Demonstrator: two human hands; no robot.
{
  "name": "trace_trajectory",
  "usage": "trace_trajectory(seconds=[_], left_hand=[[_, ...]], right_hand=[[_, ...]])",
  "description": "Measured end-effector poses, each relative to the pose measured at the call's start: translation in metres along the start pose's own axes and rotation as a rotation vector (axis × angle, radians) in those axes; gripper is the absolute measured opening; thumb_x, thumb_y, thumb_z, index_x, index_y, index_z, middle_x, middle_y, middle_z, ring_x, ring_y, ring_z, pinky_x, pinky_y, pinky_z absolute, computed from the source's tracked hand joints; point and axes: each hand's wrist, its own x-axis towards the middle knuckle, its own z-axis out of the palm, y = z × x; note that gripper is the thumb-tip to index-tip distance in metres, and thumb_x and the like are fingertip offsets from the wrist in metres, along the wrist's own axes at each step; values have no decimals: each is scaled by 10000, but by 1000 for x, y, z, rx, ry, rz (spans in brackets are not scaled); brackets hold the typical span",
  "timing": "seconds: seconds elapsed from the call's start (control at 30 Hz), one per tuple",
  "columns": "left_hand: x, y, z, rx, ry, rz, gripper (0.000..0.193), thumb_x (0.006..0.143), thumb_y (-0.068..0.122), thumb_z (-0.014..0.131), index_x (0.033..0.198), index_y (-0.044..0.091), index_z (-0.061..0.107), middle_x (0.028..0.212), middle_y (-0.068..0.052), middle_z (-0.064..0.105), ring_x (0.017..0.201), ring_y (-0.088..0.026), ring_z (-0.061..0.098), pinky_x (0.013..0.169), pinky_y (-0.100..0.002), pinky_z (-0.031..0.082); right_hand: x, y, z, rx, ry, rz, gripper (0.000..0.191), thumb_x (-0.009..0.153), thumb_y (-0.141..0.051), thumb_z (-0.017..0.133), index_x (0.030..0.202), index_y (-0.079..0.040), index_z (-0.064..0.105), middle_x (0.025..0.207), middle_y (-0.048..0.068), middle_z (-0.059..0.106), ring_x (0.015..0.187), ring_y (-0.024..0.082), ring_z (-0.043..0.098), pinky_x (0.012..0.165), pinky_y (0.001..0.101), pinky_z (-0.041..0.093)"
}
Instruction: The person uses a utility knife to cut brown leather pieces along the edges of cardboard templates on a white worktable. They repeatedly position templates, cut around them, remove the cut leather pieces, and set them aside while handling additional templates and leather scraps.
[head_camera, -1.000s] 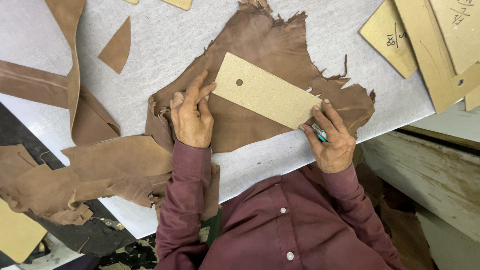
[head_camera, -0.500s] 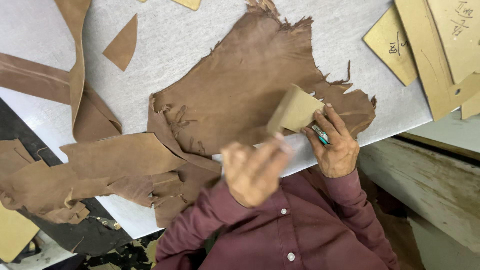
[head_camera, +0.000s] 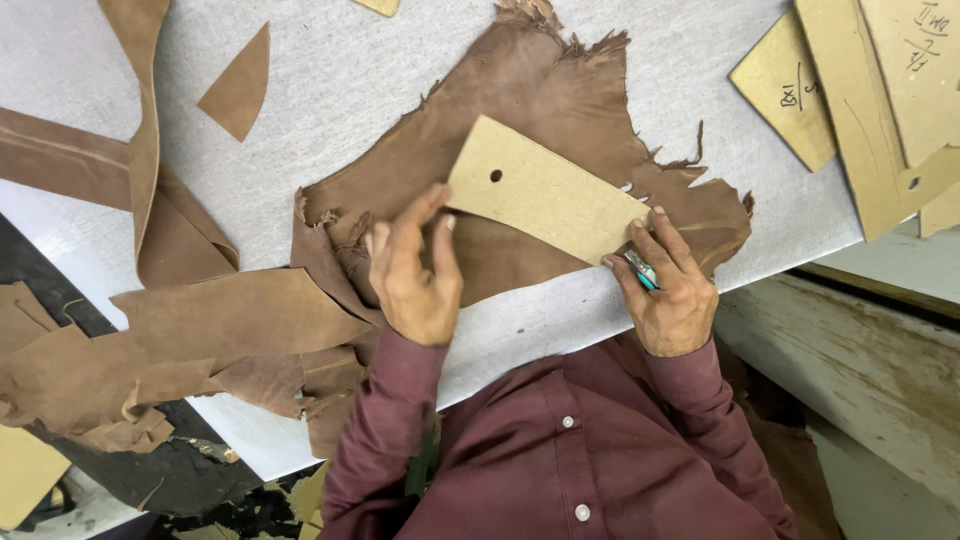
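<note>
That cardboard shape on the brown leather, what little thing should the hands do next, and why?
Probably press the cardboard template flat and steady it. It lies slanted on the leather piece, the left hand only touches one end with its fingertips, and the right hand, holding a small tool, grips the other end. A flat template would not slip.

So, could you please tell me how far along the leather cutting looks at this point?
Done: cut brown strips and a triangular offcut lie on the grey table. In hand: the left hand presses a cardboard template flat on the ragged leather hide, while the right hand holds a teal-handled tool at its edge. Left: no outline is cut around the template.
</note>
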Motion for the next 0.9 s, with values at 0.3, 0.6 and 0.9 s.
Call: trace_trajectory(seconds=[0.3, 0.6, 0.9], left_hand=[[4, -38, 27, -37, -6, -62, 382, 959, -41, 690, 1328, 50, 648, 1209, -25, 767, 821, -172, 599, 887, -318, 463], [-6, 32, 9, -128, 151, 331, 198, 965, 48, 714, 1158, 82, 688, 1234, -64, 750, 592, -103, 327, 595, -279, 296], [-47, 64, 19, -208, -2, 567, 242, 980, 29, 747, 1206, 26, 662, 1326, -106, 682, 756, -161, 519, 714, -328, 442]], right_hand=[[-2, 5, 4, -19, -6, 5, 456, 897, -219, 844, 1287, -18, 718, 1454, 193, 616, 1201, 335, 698, 938, 386, 606], [0, 4, 3, -27, 17, -29, 439, 906, -187, 849, 1285, -11, 715, 1457, 191, 617, 1200, 340, 704, 936, 386, 610], [-2, 1, -2, 10, -19, -6, 431, 881, -129, 832, 1279, -13, 712, 1452, 192, 626, 1155, 345, 711, 911, 395, 602]])
